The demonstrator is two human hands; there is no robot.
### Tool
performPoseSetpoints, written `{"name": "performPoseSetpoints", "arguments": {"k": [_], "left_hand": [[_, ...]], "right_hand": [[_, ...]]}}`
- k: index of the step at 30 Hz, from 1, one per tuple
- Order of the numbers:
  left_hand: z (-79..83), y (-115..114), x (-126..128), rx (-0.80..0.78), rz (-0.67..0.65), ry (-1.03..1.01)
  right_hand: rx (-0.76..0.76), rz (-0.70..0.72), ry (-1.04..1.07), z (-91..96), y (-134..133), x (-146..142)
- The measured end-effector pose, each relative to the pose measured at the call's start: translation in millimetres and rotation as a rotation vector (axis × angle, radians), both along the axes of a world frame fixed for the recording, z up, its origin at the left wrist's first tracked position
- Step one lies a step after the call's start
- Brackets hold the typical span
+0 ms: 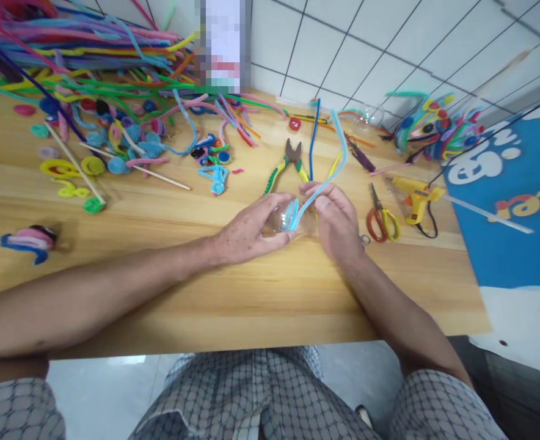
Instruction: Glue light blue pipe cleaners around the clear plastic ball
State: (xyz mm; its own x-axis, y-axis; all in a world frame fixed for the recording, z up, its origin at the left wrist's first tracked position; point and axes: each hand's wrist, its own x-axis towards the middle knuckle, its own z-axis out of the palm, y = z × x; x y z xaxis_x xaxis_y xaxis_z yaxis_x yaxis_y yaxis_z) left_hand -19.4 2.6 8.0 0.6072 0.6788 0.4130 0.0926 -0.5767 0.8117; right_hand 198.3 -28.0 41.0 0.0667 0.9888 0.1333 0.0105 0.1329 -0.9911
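My left hand (pixel 251 229) is wrapped round a clear plastic ball (pixel 278 219) just above the wooden table. A light blue pipe cleaner (pixel 321 185) runs from the ball's right side, bending up and to the right. Its lower end curls against the ball near my left fingertips. My right hand (pixel 338 217) pinches the pipe cleaner between thumb and fingers, to the right of the ball. Pliers with green and yellow handles (pixel 277 173) lie right behind both hands. Beside them lies a dark blue pipe cleaner (pixel 314 140).
Scissors (pixel 377 215) and a yellow glue gun (pixel 417 198) lie right of my right hand. A heap of pipe cleaners (pixel 96 46) and small coiled pieces (pixel 132 137) covers the back left. A colourful pipe-cleaner bundle (pixel 428 131) stands at the back right, before the tiled wall (pixel 343 49).
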Motion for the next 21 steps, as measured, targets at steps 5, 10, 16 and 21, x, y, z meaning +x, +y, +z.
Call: {"name": "performPoseSetpoints", "arguments": {"k": [5,10,16,21], "left_hand": [[1.3,-1,1,-0.006,0.006,0.001],[-2.2,2,3,0.008,0.004,0.013],[1.9,1,4,-0.038,0.005,0.041],[5.1,0,5,-0.071,0.008,0.061]], "right_hand": [[-0.005,0.047,-0.026,23.0,10,10],[-0.108,0.234,0.028,51.9,29,21],[-0.184,0.407,0.193,65.4,47,25],[-0.196,0.351,0.315,67.2,57,23]]}}
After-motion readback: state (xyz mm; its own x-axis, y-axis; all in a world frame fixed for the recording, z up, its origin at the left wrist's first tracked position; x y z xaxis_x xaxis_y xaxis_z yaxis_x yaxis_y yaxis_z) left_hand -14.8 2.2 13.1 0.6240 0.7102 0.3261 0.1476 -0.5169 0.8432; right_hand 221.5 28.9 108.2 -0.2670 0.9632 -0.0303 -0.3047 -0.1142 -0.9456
